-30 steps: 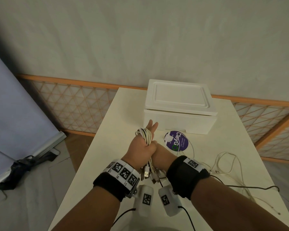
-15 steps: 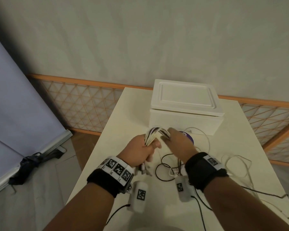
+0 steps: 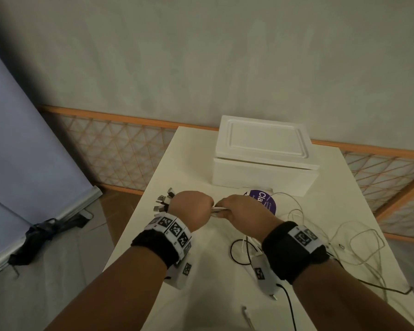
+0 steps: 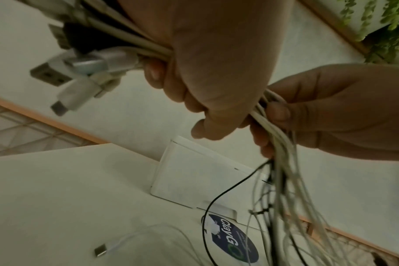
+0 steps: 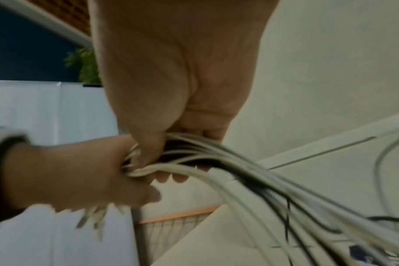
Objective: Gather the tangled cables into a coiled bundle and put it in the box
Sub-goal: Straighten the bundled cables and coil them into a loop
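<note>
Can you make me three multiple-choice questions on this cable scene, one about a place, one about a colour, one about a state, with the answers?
1. Where does the purple sticker lie?
A. On the table in front of the box
B. On the box lid
C. On the floor

2. What colour is the box?
A. Orange
B. White
C. Black

3. What state is the box lid in?
A. Off, lying beside the box
B. Propped upright
C. On the box, closed

Answers:
1. A, the head view shows the sticker flat on the table, near the box's front wall.
2. B, lid and walls are white.
3. C, the lid sits flat on top, while the left hand and right hand both grip the cables in front of it.
</note>
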### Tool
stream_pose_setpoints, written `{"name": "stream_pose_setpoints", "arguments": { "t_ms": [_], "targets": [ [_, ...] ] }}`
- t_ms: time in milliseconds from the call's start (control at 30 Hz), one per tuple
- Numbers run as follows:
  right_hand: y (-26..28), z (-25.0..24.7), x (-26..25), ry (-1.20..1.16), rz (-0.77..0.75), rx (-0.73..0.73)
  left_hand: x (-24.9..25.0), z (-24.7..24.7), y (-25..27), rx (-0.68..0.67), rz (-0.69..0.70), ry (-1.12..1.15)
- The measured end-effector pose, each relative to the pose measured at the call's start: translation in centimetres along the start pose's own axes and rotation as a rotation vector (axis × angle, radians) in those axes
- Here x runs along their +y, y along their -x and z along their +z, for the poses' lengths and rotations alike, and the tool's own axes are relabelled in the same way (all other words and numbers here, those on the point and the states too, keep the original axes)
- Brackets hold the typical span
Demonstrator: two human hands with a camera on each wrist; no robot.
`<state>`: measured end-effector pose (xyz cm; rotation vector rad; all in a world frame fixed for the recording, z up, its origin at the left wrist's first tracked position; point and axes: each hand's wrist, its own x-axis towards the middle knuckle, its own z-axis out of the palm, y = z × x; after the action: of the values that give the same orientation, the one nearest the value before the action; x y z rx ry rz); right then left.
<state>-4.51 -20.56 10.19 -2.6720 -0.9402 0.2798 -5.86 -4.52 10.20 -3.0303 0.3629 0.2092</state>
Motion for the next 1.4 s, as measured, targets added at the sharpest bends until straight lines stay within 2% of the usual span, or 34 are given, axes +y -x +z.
{"name": "stream_pose_setpoints", "arguments": {
  "t_ms": [100,167,233,333,400,533,633,733,867,933,967,1033,1167,1200,1233,1300,1400],
  "targets": [
    [-0.5,0.6,-0.9,0.250,0.020,0.066,-0.5,-0.3,-0.7,0.020,-0.062,0.049],
    [-0.8,0.8,-1.4,0.284,0.033,0.116,-0.7,-0.4,-1.2,0.024,-0.097,0.081],
    [-0.7,0.5,-1.2,0.165,0.051,0.171,-0.9,-0.3,-1.7,0.033,-0.120,0.088],
    [-0.1,0.0,-0.2,-0.182,0.115,0.234,-1.5,0.1,-2.4,0.070,-0.143,0.112],
    [0.4,0.2,0.9,-0.190,0.167,0.165,-2.3,0.4,-2.6,0.076,-0.139,0.127],
    [1.7,1.5,3.8,-0.063,0.304,0.073,-3.5,1.0,-2.4,0.071,-0.126,0.116],
    [3.4,3.0,6.9,0.115,0.424,0.014,-4.6,1.3,-2.0,0.070,-0.141,0.139],
    [5.6,3.7,10.2,0.247,0.613,-0.055,-6.3,1.6,-1.5,0.056,-0.184,0.152],
    [7.3,2.3,13.0,0.239,0.859,-0.031,-7.1,1.9,-1.1,0.038,-0.213,0.160],
    [7.4,1.3,13.4,0.212,0.908,-0.049,-6.8,1.9,-1.1,0.040,-0.231,0.180],
    [7.2,0.7,13.2,0.221,0.882,-0.086,-6.5,1.9,-1.1,0.049,-0.243,0.197],
    [6.5,-0.9,11.8,0.219,0.732,-0.168,-5.9,1.6,-1.2,0.051,-0.248,0.203],
    [3.7,-3.9,4.7,0.000,0.284,-0.069,-3.6,0.8,-1.5,0.028,-0.161,0.118],
    [3.2,-4.3,2.9,-0.083,0.193,-0.105,-2.9,0.5,-1.5,0.030,-0.134,0.093],
    [2.7,-4.6,1.4,-0.138,0.137,-0.175,-2.3,0.3,-1.6,0.038,-0.107,0.064],
    [1.8,-4.8,-0.9,-0.117,0.125,-0.293,-1.3,-0.1,-1.4,0.051,-0.069,0.007],
    [0.0,-3.3,-2.6,0.137,0.058,-0.134,-0.6,-0.4,-0.7,0.062,-0.039,-0.046]
  ]
}}
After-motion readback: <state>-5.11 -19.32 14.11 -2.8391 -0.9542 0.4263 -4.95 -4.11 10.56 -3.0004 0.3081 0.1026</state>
